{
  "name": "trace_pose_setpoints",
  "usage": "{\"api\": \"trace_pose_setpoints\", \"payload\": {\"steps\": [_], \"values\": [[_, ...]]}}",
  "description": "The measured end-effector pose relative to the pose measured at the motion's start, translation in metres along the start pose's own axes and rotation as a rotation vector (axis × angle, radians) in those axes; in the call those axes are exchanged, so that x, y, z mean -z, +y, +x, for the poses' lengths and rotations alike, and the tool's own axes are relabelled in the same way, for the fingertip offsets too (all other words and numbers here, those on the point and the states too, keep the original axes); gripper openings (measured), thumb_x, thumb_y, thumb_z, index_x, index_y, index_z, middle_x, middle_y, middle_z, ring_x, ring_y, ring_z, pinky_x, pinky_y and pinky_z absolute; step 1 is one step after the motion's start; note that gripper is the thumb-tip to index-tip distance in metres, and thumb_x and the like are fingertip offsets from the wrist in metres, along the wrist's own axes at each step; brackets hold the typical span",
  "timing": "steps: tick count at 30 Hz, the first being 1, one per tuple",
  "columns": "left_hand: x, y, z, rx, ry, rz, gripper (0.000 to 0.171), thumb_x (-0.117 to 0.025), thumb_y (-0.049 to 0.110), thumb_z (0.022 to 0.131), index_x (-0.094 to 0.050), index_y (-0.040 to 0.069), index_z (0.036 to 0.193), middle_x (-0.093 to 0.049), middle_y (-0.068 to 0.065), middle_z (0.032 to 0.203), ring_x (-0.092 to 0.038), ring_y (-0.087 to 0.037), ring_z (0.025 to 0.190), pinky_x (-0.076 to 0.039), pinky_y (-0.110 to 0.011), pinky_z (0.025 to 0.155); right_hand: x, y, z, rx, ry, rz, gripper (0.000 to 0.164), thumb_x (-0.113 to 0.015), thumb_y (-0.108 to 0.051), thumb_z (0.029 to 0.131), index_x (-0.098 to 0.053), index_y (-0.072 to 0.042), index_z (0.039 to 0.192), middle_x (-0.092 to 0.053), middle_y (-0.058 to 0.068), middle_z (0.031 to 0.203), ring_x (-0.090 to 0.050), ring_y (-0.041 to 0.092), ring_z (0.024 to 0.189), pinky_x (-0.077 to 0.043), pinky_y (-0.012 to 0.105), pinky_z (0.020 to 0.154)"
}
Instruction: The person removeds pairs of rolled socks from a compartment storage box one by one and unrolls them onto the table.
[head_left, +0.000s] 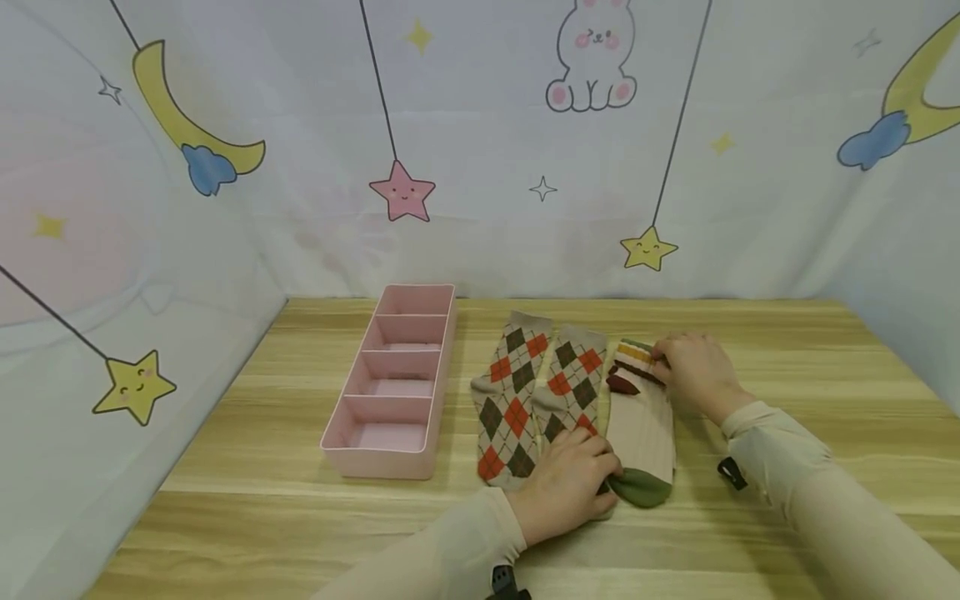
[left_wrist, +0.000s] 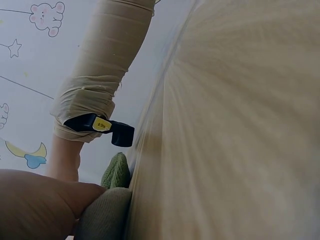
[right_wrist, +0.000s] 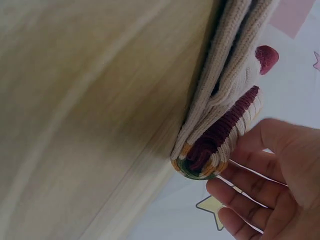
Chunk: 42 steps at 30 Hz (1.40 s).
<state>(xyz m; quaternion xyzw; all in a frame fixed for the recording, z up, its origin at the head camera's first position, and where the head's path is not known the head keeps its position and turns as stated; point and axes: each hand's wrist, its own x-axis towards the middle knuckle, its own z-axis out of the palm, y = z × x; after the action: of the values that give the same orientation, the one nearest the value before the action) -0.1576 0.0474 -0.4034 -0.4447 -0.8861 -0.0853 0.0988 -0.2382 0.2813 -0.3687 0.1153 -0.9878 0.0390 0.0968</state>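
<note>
Two argyle socks, a left one (head_left: 510,400) and a middle one (head_left: 573,367), lie flat side by side on the table. To their right lies a cream sock (head_left: 637,425) with a green toe and a striped cuff. My right hand (head_left: 697,371) pinches the folded cuff (right_wrist: 215,145) at the far end, thumb on top and fingertips at the roll. My left hand (head_left: 566,479) rests over the near end of the middle argyle sock, fingertips beside the green toe (left_wrist: 116,172). The palm hides that sock's toe area.
A pink box (head_left: 382,462) with several compartments stands left of the socks on the wooden table (head_left: 247,517). Behind the table hangs a white cloth (head_left: 487,242) printed with stars and moons. A black band device (head_left: 731,472) is on the right wrist.
</note>
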Motion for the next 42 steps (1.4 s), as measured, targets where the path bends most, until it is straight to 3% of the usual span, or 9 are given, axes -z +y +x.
{"api": "trace_pose_setpoints", "payload": {"steps": [9, 14, 24, 32, 42], "values": [[0.001, -0.004, -0.002, -0.019, -0.011, -0.032, 0.021, -0.073, 0.038, 0.083, -0.072, 0.027, 0.101, -0.064, 0.010, 0.100, -0.055, -0.007, 0.092, -0.042, -0.021, 0.083, 0.000, -0.004, 0.001, 0.029, -0.076, -0.047, 0.034, -0.069, -0.020, 0.086, -0.066, 0.001, 0.113, -0.065, 0.021, 0.116, -0.056, 0.043, 0.108, -0.041, 0.059, 0.091], [-0.001, -0.004, -0.003, -0.029, -0.004, -0.044, 0.020, -0.072, 0.038, 0.084, -0.072, 0.027, 0.101, -0.064, 0.011, 0.100, -0.054, -0.006, 0.092, -0.042, -0.020, 0.082, -0.003, -0.004, 0.001, 0.053, -0.057, -0.081, 0.034, -0.069, -0.019, 0.086, -0.065, 0.002, 0.112, -0.065, 0.022, 0.113, -0.055, 0.042, 0.109, -0.039, 0.060, 0.096], [-0.001, -0.004, -0.001, -0.036, -0.007, -0.055, 0.020, -0.070, 0.038, 0.086, -0.072, 0.027, 0.103, -0.064, 0.011, 0.101, -0.054, -0.006, 0.093, -0.042, -0.020, 0.083, 0.002, 0.002, 0.007, 0.058, -0.011, -0.137, 0.025, -0.069, -0.013, 0.086, -0.066, 0.003, 0.105, -0.065, 0.021, 0.099, -0.060, 0.040, 0.095, -0.047, 0.054, 0.086], [0.001, -0.003, -0.001, -0.041, 0.011, -0.021, 0.021, -0.071, 0.039, 0.084, -0.072, 0.027, 0.102, -0.064, 0.011, 0.100, -0.055, -0.005, 0.093, -0.042, -0.019, 0.083, 0.007, 0.003, 0.012, 0.038, -0.021, -0.108, 0.026, -0.066, -0.012, 0.088, -0.063, 0.002, 0.110, -0.066, 0.022, 0.106, -0.059, 0.042, 0.101, -0.044, 0.057, 0.089], [0.001, -0.002, -0.001, -0.029, -0.018, -0.034, 0.019, -0.070, 0.037, 0.086, -0.072, 0.028, 0.103, -0.065, 0.011, 0.101, -0.054, -0.005, 0.093, -0.041, -0.019, 0.083, 0.005, 0.011, 0.020, 0.018, 0.016, -0.111, 0.026, -0.066, -0.012, 0.088, -0.066, 0.000, 0.111, -0.063, 0.025, 0.109, -0.056, 0.042, 0.100, -0.045, 0.056, 0.086]]}}
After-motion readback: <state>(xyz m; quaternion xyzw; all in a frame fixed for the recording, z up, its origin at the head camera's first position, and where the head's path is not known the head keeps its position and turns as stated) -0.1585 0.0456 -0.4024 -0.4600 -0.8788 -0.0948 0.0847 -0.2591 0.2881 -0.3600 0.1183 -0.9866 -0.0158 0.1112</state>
